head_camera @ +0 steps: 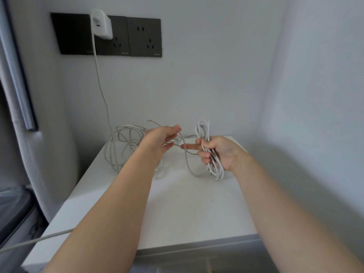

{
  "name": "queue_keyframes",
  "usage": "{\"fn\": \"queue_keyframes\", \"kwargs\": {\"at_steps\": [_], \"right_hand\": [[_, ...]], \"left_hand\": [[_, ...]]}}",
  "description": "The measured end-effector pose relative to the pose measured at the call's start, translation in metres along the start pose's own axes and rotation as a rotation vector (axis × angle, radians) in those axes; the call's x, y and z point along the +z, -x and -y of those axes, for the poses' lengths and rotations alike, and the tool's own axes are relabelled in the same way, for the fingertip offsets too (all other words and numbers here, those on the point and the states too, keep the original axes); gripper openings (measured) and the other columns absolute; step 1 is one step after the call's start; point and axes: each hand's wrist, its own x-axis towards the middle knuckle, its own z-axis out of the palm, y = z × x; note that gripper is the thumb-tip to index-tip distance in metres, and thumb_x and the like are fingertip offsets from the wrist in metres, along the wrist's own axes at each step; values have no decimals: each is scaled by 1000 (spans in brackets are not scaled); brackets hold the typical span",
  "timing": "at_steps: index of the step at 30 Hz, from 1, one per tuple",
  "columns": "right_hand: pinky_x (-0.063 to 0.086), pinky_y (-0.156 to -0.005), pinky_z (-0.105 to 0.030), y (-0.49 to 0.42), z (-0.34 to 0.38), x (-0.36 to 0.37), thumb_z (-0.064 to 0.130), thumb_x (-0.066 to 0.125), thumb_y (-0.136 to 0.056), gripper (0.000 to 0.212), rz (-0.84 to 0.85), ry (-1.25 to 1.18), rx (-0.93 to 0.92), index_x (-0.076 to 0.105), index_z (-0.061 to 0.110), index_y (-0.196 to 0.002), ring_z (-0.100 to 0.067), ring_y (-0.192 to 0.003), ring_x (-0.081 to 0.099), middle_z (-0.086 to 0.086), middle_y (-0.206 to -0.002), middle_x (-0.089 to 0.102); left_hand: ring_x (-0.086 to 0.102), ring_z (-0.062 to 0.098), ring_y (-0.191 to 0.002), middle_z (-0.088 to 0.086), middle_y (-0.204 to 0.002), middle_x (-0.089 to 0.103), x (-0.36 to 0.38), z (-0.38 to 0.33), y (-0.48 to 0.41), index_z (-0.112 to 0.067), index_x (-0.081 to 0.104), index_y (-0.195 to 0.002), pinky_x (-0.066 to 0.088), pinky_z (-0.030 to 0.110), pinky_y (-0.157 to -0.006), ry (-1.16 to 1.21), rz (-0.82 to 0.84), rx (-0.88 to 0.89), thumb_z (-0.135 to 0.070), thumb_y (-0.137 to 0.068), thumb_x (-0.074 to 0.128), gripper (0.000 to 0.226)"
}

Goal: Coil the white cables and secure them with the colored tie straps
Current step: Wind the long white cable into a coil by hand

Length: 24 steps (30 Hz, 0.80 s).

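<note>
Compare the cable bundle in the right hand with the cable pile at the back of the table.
The bundle is wound in neat long loops; the pile is a loose tangle. The bundle is up off the table in the grip of the right hand; the pile lies on the table. The bundle looks whiter, the pile greyer. Both are thin cable, and neither is tied.

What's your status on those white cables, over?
Right hand grips coiled white cable bundle. Left hand at its loose strand, grip unclear. Tangled white cable heap waits behind, on white tabletop. No tie straps visible.
</note>
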Motion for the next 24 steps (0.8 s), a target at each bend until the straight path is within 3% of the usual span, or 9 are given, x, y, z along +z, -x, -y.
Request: {"fn": "queue_keyframes", "kwargs": {"at_steps": [5,11,15,19,24], "right_hand": [[36,-39,-20,4,-1,6,4,28,-99,29,86,50,11,46,12,-77,-9,-38,39,-16,-100,70],[37,-40,-20,2,-2,8,4,30,-99,27,15,29,-16,48,10,-80,-9,-39,42,-12,-77,72],[49,-59,-27,0,-3,10,4,33,-99,27,-48,46,-23,54,8,-82,-11,-49,57,-5,-61,66],[57,-74,-36,1,-4,13,5,35,-99,25,-2,-9,-19,56,6,-85,-18,-58,61,-4,-58,58],[59,-70,-35,4,-3,17,7,32,-100,23,63,-36,10,51,8,-87,-13,-47,54,-2,-57,51]], "left_hand": [[54,9,-88,-3,-92,63,1,1,1,-14,62,-80,39,28,-92,-19,28,-10,-10,-88,58,11],[55,10,-90,-2,-92,64,3,3,1,-13,64,-84,42,27,-87,-33,48,4,-13,-87,62,4],[56,10,-86,0,-90,64,10,7,1,-10,66,-84,44,24,-79,-30,19,57,-12,-86,63,4],[57,10,-86,2,-91,65,17,11,3,-9,66,-81,45,23,-78,-12,2,125,-11,-87,63,7],[56,11,-84,5,-91,63,18,11,5,-9,65,-78,44,22,-75,10,-25,166,-10,-86,63,8]]}}
